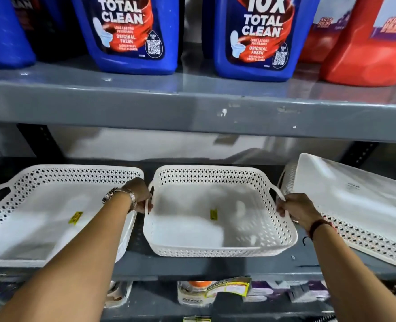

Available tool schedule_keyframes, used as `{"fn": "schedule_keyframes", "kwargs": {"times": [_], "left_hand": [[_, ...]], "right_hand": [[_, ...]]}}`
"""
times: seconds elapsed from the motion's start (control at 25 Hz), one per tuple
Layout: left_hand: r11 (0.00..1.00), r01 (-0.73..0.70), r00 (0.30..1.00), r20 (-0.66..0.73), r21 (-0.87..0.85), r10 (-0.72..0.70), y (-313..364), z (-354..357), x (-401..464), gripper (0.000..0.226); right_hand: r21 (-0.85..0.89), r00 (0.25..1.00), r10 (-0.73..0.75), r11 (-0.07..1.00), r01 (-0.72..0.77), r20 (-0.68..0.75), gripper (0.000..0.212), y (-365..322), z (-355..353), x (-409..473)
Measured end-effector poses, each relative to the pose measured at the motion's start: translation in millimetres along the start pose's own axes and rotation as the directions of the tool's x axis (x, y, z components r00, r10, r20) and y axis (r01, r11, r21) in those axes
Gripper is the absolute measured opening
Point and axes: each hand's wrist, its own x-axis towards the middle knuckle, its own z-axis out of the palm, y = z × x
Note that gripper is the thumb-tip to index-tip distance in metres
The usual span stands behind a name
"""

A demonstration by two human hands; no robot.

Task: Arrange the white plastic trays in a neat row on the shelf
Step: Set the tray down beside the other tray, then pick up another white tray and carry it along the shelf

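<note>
Three white perforated plastic trays sit on the grey middle shelf [192, 267]. The middle tray [215, 249] stands upright with a yellow sticker inside. My left hand [139, 196] grips its left handle and my right hand [294, 209] grips its right handle. The left tray [53, 180] lies flat beside it, its right edge partly hidden by my left forearm. The right tray [355, 201] is turned upside down and tilted, leaning behind my right hand.
Blue toilet-cleaner jugs [132, 33] and red jugs [373, 43] stand on the upper shelf [192, 108], close above the trays. Packaged goods [215, 291] fill the shelf below. A dark gap separates the left and middle trays.
</note>
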Motion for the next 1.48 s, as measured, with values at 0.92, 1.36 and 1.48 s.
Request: {"fn": "schedule_keyframes", "kwargs": {"times": [0.92,1.36,1.48], "left_hand": [[0.637,-0.391,0.842,-0.020,0.664,0.539,104,97,-29,0.033],[0.776,-0.546,0.830,0.081,0.316,0.551,202,324,-45,0.042],[0.851,-0.481,0.876,0.071,0.211,0.478,204,346,-37,0.048]], "right_hand": [[-0.540,0.883,-0.325,0.835,0.099,-0.340,0.042,-14,-120,-9],[-0.243,0.942,0.124,0.948,-0.205,-0.311,0.055,81,-262,77],[-0.071,0.964,0.208,0.972,-0.222,-0.164,0.058,97,-274,90]]}}
